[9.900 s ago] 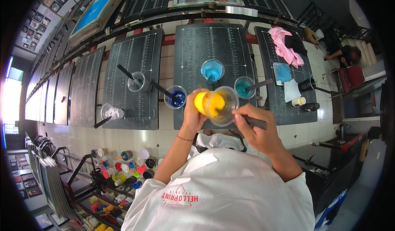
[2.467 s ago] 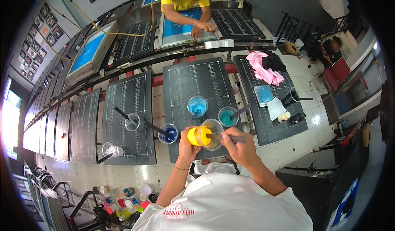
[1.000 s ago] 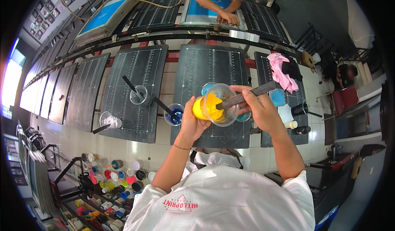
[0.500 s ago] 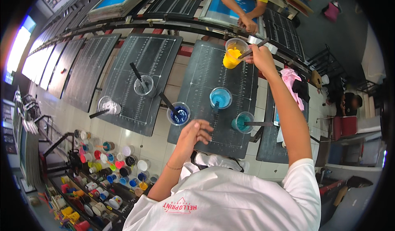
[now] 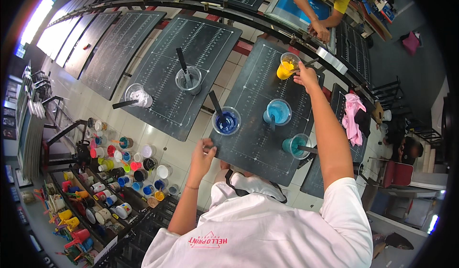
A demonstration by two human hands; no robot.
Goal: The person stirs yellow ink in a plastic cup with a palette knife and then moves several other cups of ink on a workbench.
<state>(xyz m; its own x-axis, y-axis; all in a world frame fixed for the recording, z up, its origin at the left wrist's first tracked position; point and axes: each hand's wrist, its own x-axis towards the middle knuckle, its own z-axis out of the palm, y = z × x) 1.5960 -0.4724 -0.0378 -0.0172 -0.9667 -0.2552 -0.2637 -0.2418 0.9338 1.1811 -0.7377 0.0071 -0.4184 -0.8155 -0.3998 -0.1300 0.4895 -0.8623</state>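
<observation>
My right hand [image 5: 306,75] is at the far right of the dark platen [image 5: 253,146]. Its fingers are closed around the dark stirring stick [image 5: 311,61] that slopes into a clear plastic cup of yellow ink [image 5: 287,68]. My left hand [image 5: 202,156] is empty, with loosely curled fingers apart, by the platen's near left corner. Nearest to it stands a cup of dark blue ink [image 5: 226,121] with a black stick. A cup of light blue ink [image 5: 278,111] and a cup of teal ink [image 5: 296,146] stand on the right half, each with a stick.
On the platen to the left [image 5: 172,110] stand a cup of grey ink [image 5: 188,80] and a cup of white ink [image 5: 139,96]. Ink pots [image 5: 148,151] crowd the floor at lower left. Across the rail, a person in yellow [image 5: 327,0] leans over a blue screen frame. Pink cloth [image 5: 353,120] lies right.
My left hand has moved left, away from the middle of the platen's near edge. My right hand still grips the stick at the yellow cup. The whole view has shifted.
</observation>
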